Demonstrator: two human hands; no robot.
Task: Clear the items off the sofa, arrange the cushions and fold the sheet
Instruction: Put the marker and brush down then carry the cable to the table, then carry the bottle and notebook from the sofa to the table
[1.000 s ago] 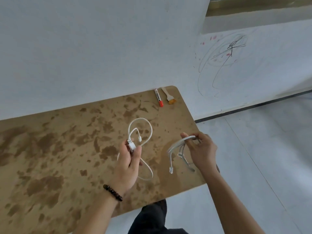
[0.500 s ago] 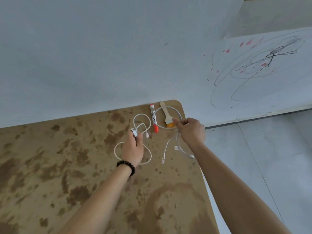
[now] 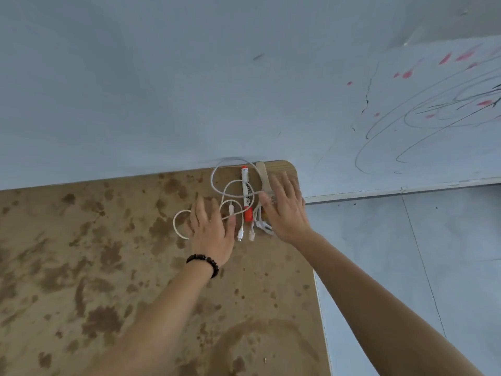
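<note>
Head view

1. Position of parts. The worktop (image 3: 108, 267), a brown mottled board, stands against a pale wall (image 3: 162, 90). At its far right corner lie a red-capped marker (image 3: 246, 191) and a flat wooden tool (image 3: 261, 175), side by side. The task's things at this moment are two leads. The white cable (image 3: 240, 234) lies in loose loops left of the marker, its plug free on the board. The second white cable (image 3: 260, 223) lies bunched just right of the marker. One large loop runs up to the wall edge and crosses the marker. Sofa, cushions and sheet are not in view.

2. Hands. The left hand (image 3: 210, 232), with a bead bracelet (image 3: 204, 263) at the wrist, is flat with fingers spread over the loops of the white cable. The right hand (image 3: 287, 210) is likewise flat and spread, over the second white cable and the lower end of the flat wooden tool. Neither pinches anything. Whether the palms press the leads or sit just above them cannot be told; the right hand is slightly blurred.

3. Step in hand (judgement). The leads appear to be set down here, off the sofa.

4. Faults to guard against (judgement).
- A loop may catch on a finger as a hand lifts, dragging the lead, or the marker it crosses, along.
- The bunch sits near the right edge; a sideways sweep could tip it onto the floor (image 3: 393, 267).
- Springy coils may unwind once freed and tangle together.
</note>
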